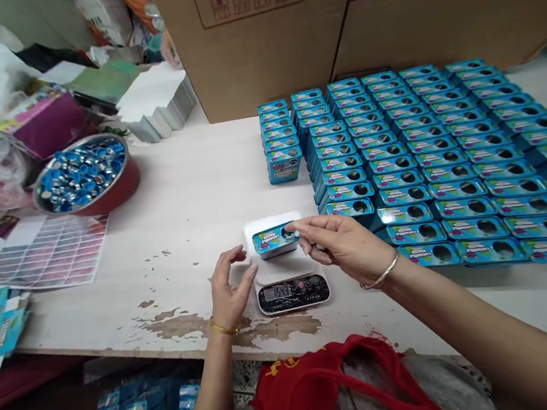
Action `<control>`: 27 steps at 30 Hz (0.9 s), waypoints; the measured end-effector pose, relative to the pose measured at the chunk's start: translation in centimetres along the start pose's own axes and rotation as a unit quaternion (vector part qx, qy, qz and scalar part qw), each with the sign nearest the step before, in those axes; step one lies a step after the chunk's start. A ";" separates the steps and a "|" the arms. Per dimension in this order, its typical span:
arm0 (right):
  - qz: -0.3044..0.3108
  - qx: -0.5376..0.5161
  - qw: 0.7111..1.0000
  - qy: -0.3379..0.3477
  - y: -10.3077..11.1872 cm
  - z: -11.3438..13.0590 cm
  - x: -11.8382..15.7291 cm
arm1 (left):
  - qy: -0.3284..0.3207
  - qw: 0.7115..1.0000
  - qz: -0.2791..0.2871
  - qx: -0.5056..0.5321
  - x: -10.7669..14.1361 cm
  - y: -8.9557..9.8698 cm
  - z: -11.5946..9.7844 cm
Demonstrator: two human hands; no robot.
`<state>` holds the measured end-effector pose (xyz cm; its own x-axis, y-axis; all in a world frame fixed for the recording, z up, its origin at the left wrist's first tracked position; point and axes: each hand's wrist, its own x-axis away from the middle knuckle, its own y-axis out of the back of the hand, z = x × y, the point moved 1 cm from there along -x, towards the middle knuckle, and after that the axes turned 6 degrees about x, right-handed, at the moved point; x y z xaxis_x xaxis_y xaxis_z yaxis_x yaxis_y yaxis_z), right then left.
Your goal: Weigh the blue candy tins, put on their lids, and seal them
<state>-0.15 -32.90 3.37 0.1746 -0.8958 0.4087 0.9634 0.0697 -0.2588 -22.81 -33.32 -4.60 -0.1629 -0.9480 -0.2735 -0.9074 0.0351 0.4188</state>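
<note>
1. Pinching a small pale piece (297,233), the right hand (342,239) is nearer, at the right end of the blue tin (269,240).
2. Left hand (231,288): fingers parted, holding nothing, left of the tin.
3. Tin sits on the scale (287,272), long axis roughly left-to-right.

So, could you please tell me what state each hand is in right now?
Left hand: open, nothing visibly held, beside the scale.
Right hand: pinched closed at one end of the tin; anything held cannot be told.

blue tin (269,240) with white lettering, black-and-white scale (287,270), red apron (293,394) with yellow print, brown carton (273,47)
</note>
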 end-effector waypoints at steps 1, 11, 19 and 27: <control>0.000 0.001 1.000 0.001 0.1 0.2 -0.2 | 0.002 1.000 0.000 -0.002 0.0 0.1 -0.1; -0.046 -0.092 0.992 -0.071 2.0 -3.4 2.5 | -0.178 0.961 0.165 -0.130 -7.6 -1.4 -4.5; -0.033 -0.151 0.980 -0.124 3.8 -7.6 4.5 | -0.241 0.941 0.143 -0.191 -18.4 -6.8 -0.9; -0.099 -0.169 0.980 0.041 13.8 2.8 8.6 | -0.244 0.960 -0.017 -0.136 -20.3 -6.3 -2.7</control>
<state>15.26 -38.43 5.80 -0.0386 -0.9107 0.4113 0.8521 -0.2450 -0.4625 -12.77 -15.19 0.68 -0.3575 -0.6832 -0.6367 -0.7914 -0.1403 0.5950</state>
